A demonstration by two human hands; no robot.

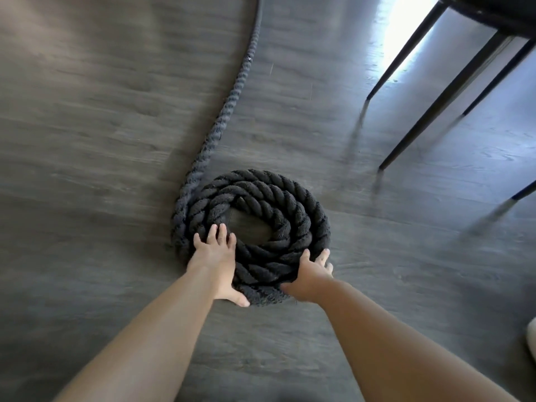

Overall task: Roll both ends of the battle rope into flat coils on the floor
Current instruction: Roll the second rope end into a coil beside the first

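Observation:
A thick black battle rope lies in a flat coil (293, 207) on the grey wood floor, with a small gap of floor showing at its centre. The loose length of rope (229, 103) leaves the coil's left side and runs away to the top of the view. My left hand (216, 258) presses flat on the coil's near left part, fingers spread, thumb at the near outer edge. My right hand (311, 275) rests against the coil's near right outer edge, fingers straight along the rope.
Black chair legs (443, 94) stand at the upper right, close to the coil's right side, under a dark seat. A pale object (532, 338) shows at the right edge. Bare grey floor (87, 169) stretches to the left and in front of the coil.

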